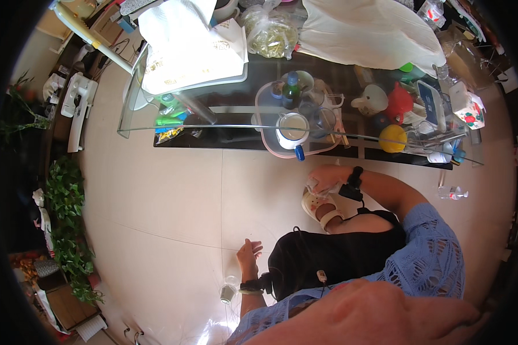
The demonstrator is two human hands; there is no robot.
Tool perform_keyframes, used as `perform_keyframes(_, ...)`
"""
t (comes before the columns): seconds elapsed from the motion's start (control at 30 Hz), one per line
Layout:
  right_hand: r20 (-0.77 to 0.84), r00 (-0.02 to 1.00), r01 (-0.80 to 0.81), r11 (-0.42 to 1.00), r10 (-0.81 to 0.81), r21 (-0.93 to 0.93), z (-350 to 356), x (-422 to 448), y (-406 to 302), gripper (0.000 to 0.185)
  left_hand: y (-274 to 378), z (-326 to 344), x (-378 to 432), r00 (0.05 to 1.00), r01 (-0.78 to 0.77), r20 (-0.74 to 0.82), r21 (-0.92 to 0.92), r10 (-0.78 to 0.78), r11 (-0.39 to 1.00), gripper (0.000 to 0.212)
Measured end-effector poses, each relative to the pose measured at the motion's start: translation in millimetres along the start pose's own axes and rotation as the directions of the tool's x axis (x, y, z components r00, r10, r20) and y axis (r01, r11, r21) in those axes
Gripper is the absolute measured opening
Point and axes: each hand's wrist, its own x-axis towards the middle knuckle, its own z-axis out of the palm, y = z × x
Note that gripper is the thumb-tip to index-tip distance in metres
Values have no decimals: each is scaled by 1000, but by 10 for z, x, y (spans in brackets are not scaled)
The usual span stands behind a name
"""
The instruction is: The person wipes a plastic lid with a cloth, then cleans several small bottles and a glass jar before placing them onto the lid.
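My right hand (328, 179) is in front of the glass coffee table (237, 127), above a cream clog (313, 205) on my foot. Its fingers are curled around something thin, white and crumpled, like a tissue (313, 186); the hand hides part of it. Low over the floor beside my black-clad knee, my left hand (249, 254) has its fingers apart and nothing visible in it. Just behind that wrist a clear cup (227, 293) is on the tiles. A white mug (292, 129) and a blue-capped green bottle (291, 91) are on a pink-rimmed tray (265, 144).
White bags (190, 47) and a clear bag of green food (273, 34) lie on the tabletop. A yellow ball-like object (393, 139) and a red pot (399, 102) are at the right. A plastic bottle (453, 192) lies on the floor. Leafy plants (67, 215) line the left.
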Motion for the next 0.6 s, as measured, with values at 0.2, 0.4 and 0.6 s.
perform_keyframes(0.2, 168, 973, 172, 983, -159, -65, -334, 96, -482, 30, -518, -303, -123, 995, 104, -4, -47, -104, 993, 34)
perform_keyframes(0.4, 411, 904, 266, 910, -121, -317, -427, 363, -1389, 27, -1401, -781, -2, 1000, 2, 6, 59, -3, 998, 31)
perform_keyframes(0.6, 454, 855, 472, 738, -250, -483, -99, 485, -938, 29, -1939, -882, 169, 957, 58, -247, -344, -151, 937, 46)
